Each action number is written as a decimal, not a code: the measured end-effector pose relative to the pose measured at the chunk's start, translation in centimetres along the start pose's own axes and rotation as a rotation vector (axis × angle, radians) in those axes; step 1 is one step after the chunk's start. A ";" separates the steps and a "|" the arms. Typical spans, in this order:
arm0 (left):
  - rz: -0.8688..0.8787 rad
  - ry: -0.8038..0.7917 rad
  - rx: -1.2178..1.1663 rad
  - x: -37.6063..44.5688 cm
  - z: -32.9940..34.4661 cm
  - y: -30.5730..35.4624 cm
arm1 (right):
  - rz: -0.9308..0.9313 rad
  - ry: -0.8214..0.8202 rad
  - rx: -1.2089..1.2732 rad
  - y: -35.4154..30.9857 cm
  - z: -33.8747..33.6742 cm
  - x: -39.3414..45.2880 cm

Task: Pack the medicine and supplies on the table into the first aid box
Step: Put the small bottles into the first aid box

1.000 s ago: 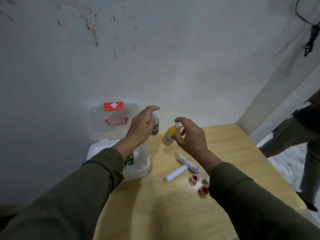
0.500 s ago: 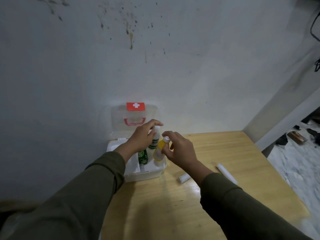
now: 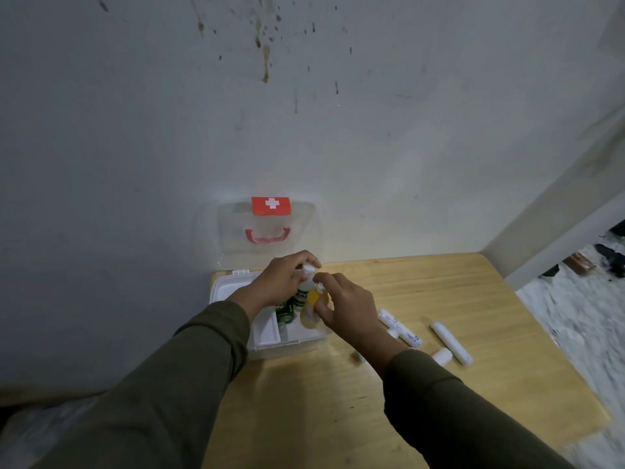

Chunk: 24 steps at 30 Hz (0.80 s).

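The white first aid box (image 3: 236, 289) stands open on the wooden table (image 3: 422, 292) against the wall. Its clear lid (image 3: 233, 231) with a red cross label and red handle is upright. My left hand (image 3: 282, 282) grips a white bottle with a green label (image 3: 303, 292) by its top, inside the box. My right hand (image 3: 345, 311) holds a yellow bottle (image 3: 310, 309) by its neck, low in the box beside the white one. A dark green item (image 3: 285, 309) sits in the box to their left.
To the right of the box, white tubes and rolls lie on the table: a printed tube (image 3: 400, 328), a longer plain tube (image 3: 449, 341) and a short roll (image 3: 443, 356). The table's right edge drops to a littered floor (image 3: 581, 319).
Both hands carried their bottles from above the table leftward and down into the box. The view shifted, so the box now sits nearer the middle.
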<state>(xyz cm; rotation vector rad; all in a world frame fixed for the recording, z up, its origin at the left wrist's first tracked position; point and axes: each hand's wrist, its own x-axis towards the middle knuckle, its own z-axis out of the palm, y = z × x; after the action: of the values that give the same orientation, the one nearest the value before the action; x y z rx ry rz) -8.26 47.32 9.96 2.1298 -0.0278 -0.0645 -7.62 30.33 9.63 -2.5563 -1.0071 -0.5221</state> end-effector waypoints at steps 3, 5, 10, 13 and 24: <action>0.004 -0.014 0.037 -0.1 0.2 -0.7 | -0.008 -0.024 -0.013 0.2 0.8 -0.1; 0.011 -0.012 0.037 -0.2 0.3 -0.8 | -0.023 -0.035 -0.023 0.4 1.3 -0.3; 0.004 0.023 0.021 -0.4 0.6 -0.9 | -0.051 -0.048 -0.009 0.9 2.5 -0.7; -0.003 0.054 0.005 -0.5 0.6 -1.0 | -0.040 -0.065 0.044 1.2 2.6 -0.9; 0.047 0.127 0.039 -0.6 -0.5 0.0 | 0.033 -0.147 0.192 2.4 0.5 -2.0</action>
<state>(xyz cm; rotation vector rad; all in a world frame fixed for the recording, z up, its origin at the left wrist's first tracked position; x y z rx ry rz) -8.80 47.76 10.19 2.1668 -0.0045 0.1001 -7.21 27.73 7.84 -2.4626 -1.0090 -0.2196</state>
